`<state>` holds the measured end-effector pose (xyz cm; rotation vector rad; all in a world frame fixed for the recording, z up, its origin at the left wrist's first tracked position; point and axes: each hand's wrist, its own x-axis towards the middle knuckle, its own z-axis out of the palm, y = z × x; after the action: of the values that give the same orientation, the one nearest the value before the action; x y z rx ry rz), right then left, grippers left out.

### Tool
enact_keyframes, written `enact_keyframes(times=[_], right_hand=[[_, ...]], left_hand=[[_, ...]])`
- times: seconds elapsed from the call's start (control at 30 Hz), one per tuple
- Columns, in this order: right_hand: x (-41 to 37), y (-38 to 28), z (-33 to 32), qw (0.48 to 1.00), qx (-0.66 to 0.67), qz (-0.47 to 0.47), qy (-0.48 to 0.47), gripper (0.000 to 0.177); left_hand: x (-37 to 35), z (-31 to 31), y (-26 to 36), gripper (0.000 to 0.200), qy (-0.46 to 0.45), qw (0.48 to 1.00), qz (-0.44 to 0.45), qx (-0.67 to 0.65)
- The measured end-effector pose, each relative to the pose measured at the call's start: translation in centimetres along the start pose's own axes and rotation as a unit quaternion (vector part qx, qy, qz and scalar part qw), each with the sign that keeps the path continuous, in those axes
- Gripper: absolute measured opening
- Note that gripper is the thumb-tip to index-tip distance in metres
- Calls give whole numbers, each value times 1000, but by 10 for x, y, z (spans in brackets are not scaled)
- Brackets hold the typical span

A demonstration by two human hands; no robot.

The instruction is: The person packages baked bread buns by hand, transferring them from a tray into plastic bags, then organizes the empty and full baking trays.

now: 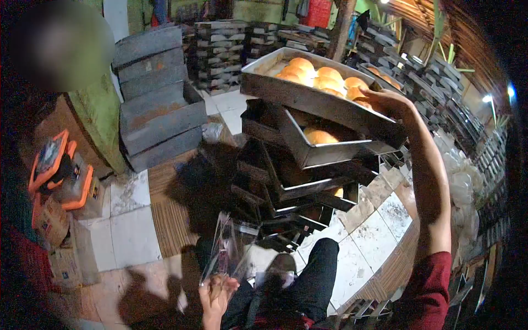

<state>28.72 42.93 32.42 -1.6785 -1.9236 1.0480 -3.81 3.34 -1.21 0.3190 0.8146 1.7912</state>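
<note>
Cartons (52,220) and orange device (58,173) at far left edge, device sitting on top of the cartons. Grey empty trays (157,104) piled upper left, on tiled floor (129,231). Lower centre-left: my left hand (217,294), fingers pinched shut on bottom edge of clear plastic bag (228,250); bag stands upright above the hand, just in front of the tray stack. Centre: leaning stack of metal baking trays (291,181), laid criss-cross, a lone bun (320,136) showing in second tray down. Top tray (300,93), upper centre, holds rows of golden buns (324,77). My right hand (388,102) is up in upper right, arm stretched, lying over near-right corner of top tray, fingers curled down onto corner bun (364,103); cannot tell if the grip is closed. My leg (313,275) in dark trousers at bottom centre. Heap of clear bags (459,176) at right edge
</note>
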Motion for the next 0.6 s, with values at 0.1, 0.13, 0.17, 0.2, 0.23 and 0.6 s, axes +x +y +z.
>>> enact_keyframes(times=[0.1,0.13,0.17,0.2,0.23,0.6], right_hand=[[-26,-14,15,992,-81,-94,-9,51],[-24,-17,13,980,-168,-99,41,47],[-27,-12,14,983,-71,-158,57,44],[-46,-19,24,974,27,-213,72,41],[-56,-14,23,954,50,-244,168,42],[-174,114,220,883,455,-27,-110,61]], left_hand=[[2,12,7,17,-29,998,-10,50],[5,17,8,16,-32,998,-12,61],[7,23,9,15,-36,997,-14,71],[10,28,11,15,-75,997,-20,14],[9,29,12,16,-112,993,-25,-42],[23,44,36,13,-143,856,32,495]])
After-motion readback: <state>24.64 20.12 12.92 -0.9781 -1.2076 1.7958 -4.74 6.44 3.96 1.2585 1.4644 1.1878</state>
